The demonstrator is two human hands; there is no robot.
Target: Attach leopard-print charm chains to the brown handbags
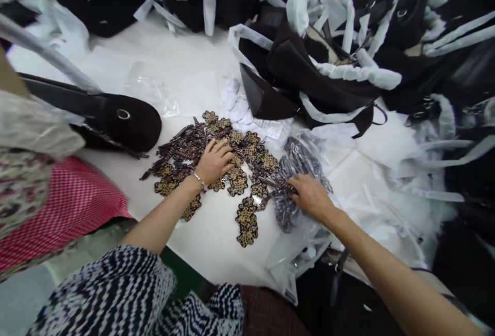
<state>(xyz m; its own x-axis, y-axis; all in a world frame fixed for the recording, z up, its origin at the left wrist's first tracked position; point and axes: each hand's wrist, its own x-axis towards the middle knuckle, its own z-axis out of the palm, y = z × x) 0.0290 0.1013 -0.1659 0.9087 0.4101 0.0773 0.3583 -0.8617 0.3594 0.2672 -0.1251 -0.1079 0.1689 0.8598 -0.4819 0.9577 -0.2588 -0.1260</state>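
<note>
A heap of leopard-print tags (247, 163) with dark cords lies spread on the white table (216, 238). My left hand (213, 161), a thin bracelet at its wrist, rests palm down on the heap with fingers stretched over the tags. My right hand (311, 196) reaches to a clear plastic bag (299, 163) holding more dark tags, its fingers curled at the bag's near edge beside a cord. What those fingers hold, if anything, is hidden.
Black bags (309, 75) with white-wrapped handles are piled across the back and right. One long black bag (116, 116) lies at the left. Red-checked cloth (73, 207) sits at the near left. Loose white wrapping paper (386, 181) and clear bags cover the right side.
</note>
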